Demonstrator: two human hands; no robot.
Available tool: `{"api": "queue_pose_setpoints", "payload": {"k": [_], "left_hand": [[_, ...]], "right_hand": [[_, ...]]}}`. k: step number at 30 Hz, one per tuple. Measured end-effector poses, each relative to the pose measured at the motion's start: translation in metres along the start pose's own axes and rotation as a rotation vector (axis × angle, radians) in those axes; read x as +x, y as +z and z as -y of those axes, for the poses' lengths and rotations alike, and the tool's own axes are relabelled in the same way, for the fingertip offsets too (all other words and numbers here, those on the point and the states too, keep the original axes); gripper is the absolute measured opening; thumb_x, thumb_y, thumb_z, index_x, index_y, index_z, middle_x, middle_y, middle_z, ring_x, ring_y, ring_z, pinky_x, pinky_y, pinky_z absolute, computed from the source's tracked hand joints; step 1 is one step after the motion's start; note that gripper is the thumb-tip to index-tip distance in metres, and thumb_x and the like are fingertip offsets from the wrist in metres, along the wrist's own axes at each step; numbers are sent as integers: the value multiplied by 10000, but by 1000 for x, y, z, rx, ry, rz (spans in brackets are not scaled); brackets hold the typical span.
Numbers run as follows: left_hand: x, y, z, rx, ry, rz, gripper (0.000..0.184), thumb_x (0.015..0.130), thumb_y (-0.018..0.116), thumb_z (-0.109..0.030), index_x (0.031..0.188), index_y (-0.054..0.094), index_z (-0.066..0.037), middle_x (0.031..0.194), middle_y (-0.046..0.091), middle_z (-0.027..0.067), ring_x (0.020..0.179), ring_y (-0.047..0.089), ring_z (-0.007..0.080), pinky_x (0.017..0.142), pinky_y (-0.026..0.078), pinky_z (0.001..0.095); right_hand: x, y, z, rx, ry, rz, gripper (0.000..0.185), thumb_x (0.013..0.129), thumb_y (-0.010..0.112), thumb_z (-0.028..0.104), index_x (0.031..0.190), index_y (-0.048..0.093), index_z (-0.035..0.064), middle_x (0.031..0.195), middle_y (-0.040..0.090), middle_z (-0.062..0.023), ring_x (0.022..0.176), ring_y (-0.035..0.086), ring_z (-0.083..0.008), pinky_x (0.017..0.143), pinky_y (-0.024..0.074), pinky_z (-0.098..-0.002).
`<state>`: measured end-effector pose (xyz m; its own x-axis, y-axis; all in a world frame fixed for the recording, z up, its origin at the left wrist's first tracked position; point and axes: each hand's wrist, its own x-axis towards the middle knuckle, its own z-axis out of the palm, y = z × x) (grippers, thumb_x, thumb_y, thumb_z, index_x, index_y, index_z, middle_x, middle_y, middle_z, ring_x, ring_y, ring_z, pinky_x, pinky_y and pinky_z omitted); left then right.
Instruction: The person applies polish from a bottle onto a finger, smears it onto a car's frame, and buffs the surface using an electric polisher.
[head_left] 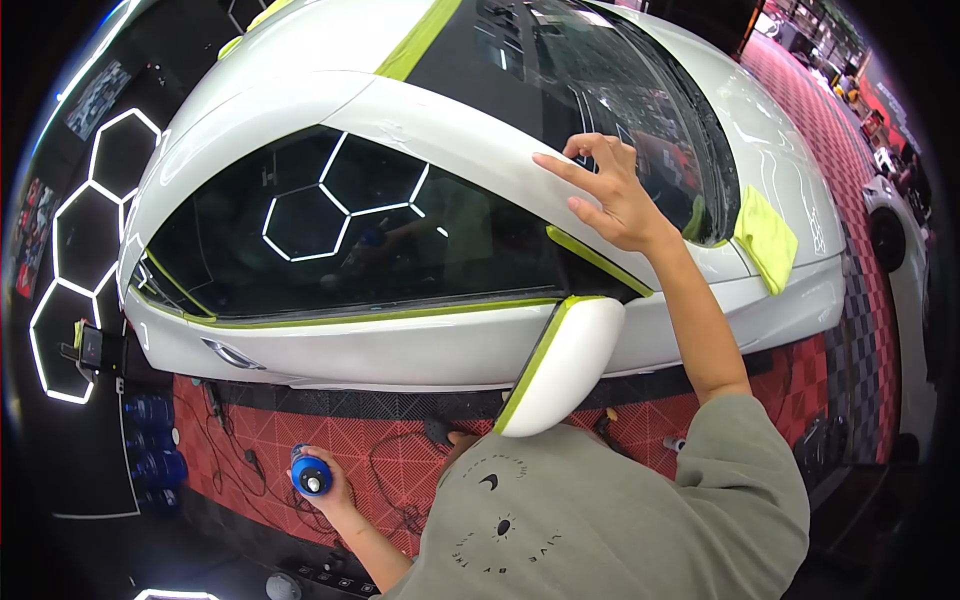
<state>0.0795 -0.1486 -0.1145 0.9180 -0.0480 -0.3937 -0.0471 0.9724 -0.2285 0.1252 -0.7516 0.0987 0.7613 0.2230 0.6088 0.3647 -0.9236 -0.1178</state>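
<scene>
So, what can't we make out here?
All head view:
Contents of the round blue-topped bottle: hidden by its top and the left hand.
Whether the right hand touches the glossy white car: one angle, no depth.
Interior behind the dark glass side window: masked by darkness and reflections.
Roof, far part: cut off by the top edge.

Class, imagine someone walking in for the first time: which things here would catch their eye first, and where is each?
The white car dominates, edged with lime-green strips at its roof, side window and mirror. At far left, hexagonal lights glow, and hexagons also shine in the side window. Below the car, the left hand grips a blue-topped bottle; the right hand is raised by the windshield.
</scene>
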Motion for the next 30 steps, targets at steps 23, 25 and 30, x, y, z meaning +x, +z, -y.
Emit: {"api": "queue_pose_setpoints", "payload": {"k": [23, 25, 30], "left_hand": [[3, 5, -25, 3, 83, 30, 325, 782, 711, -121, 1029, 607, 61, 1033, 655, 185, 991, 645, 323, 905, 554, 424], [-3, -1, -36, 8, 117, 20, 350, 769, 725, -136, 1036, 605, 56, 1025, 660, 179, 989, 649, 320, 902, 553, 412], [-6, -17, -64, 29, 195, 34, 356, 776, 713, -176, 1043, 608, 36, 1041, 663, 168, 1014, 647, 311, 884, 552, 409]], "right_hand": [[-20, 30, 11, -252, -100, -10, 643, 751, 603, 172, 1379, 554, 301, 1201, 464, -59, 1169, 402, -215, 1005, 240, -471], [-31, 28, 10, -203, -218, 98, 614, 751, 604, 187, 1356, 584, 286, 1181, 460, -61, 1149, 404, -217, 1016, 224, -456], [-12, -1, 4, -27, -31, -22, 606, 773, 597, 192, 1375, 577, 260, 1159, 446, -77, 1135, 396, -250, 1028, 208, -420]]}}
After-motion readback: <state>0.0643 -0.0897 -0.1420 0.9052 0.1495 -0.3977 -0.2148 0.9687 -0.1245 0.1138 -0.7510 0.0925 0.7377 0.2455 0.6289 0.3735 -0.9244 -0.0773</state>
